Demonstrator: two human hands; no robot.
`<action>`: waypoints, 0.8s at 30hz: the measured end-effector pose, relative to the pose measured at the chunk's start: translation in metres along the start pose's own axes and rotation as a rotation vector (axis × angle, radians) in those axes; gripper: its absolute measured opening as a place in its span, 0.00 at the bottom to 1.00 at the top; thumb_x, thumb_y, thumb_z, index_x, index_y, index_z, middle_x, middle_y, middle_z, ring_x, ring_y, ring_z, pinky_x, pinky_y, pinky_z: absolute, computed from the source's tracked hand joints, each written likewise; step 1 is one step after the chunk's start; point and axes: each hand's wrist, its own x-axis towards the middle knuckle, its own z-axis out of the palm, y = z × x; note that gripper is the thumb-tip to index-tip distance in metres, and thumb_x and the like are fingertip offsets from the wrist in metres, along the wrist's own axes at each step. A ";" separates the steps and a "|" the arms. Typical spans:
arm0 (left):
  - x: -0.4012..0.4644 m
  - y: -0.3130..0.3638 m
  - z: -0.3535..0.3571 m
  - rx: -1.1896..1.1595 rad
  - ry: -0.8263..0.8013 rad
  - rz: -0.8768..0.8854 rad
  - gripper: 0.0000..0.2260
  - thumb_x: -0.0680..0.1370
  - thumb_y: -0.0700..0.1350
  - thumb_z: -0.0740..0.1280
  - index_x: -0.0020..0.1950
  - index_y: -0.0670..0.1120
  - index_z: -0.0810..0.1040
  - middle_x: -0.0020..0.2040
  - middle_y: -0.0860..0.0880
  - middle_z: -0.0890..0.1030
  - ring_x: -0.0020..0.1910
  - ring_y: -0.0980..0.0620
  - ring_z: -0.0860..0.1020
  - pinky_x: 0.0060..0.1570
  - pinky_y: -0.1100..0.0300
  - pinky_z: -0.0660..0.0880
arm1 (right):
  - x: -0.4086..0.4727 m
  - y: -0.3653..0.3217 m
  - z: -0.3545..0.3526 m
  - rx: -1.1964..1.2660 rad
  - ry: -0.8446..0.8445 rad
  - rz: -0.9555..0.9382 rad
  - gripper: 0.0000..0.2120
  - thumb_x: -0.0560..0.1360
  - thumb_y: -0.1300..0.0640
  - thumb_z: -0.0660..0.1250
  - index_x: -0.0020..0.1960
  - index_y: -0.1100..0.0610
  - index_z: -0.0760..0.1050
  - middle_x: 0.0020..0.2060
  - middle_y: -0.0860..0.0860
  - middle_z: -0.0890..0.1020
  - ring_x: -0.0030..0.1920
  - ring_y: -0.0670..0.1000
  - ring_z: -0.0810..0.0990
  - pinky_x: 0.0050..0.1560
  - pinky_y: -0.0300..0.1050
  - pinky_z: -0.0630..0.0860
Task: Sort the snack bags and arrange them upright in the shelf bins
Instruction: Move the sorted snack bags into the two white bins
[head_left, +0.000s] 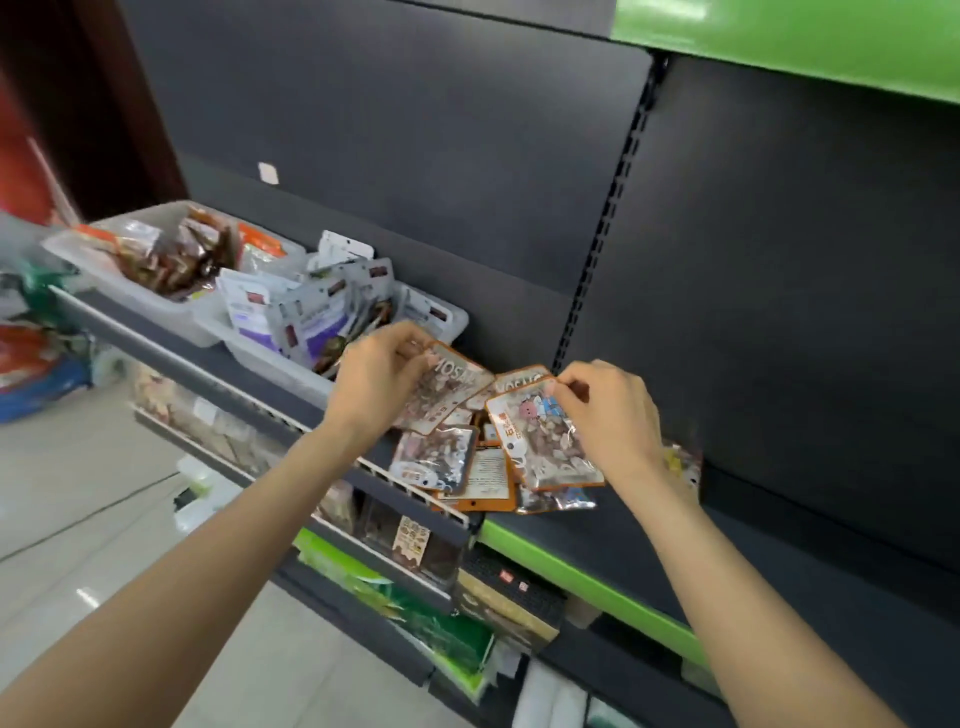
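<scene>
On the dark shelf (597, 530), loose pile of snack bags (467, 467) lying flat, overlapping, right of two clear bins. Left hand (379, 379) pinches top edge of an orange-trimmed bag (447, 389), fingers (415, 345) curled on it, bag tilted up off the pile. Right hand (613, 410) pinches top corner of a second bag (540, 436) with cartoon print and orange border, fingers curled round the edge; that bag rests on top of the pile, lower end touching other bags. Below these, one bag with clear window (434, 457) and one bag back-side up with printed text (485, 475) lie flat near shelf front edge. Small bag with yellow bits (680, 462) partly hidden behind right wrist.

Near bin (275, 358), just left of left hand, holds grey and purple pouches (311, 312) standing roughly upright, some leaning. Far bin (119, 280), touching the near bin, holds reddish-brown snack packs (176, 260) jumbled, not upright. Lower shelf (405, 577) carries more packaged goods, blurred. Green shelf edge strip (587, 577) to right of pile. Tiled floor (78, 493) at left.
</scene>
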 end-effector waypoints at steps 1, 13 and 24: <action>0.003 -0.015 -0.019 -0.015 0.003 -0.006 0.01 0.77 0.42 0.68 0.47 0.46 0.78 0.35 0.53 0.78 0.34 0.57 0.76 0.34 0.67 0.70 | 0.003 -0.022 0.010 0.013 0.006 -0.015 0.08 0.77 0.50 0.66 0.44 0.52 0.80 0.41 0.49 0.78 0.42 0.52 0.78 0.39 0.48 0.74; 0.047 -0.175 -0.218 -0.059 0.091 -0.024 0.06 0.77 0.41 0.68 0.44 0.51 0.75 0.34 0.56 0.76 0.33 0.60 0.75 0.31 0.67 0.69 | 0.058 -0.260 0.127 0.168 0.063 -0.043 0.07 0.76 0.55 0.67 0.42 0.57 0.81 0.37 0.50 0.81 0.39 0.49 0.78 0.39 0.42 0.69; 0.164 -0.300 -0.287 0.025 0.167 -0.134 0.05 0.77 0.40 0.67 0.45 0.50 0.74 0.36 0.56 0.76 0.39 0.50 0.76 0.43 0.55 0.73 | 0.178 -0.379 0.227 0.309 0.119 -0.016 0.10 0.77 0.54 0.66 0.37 0.55 0.76 0.33 0.48 0.78 0.37 0.50 0.76 0.37 0.42 0.66</action>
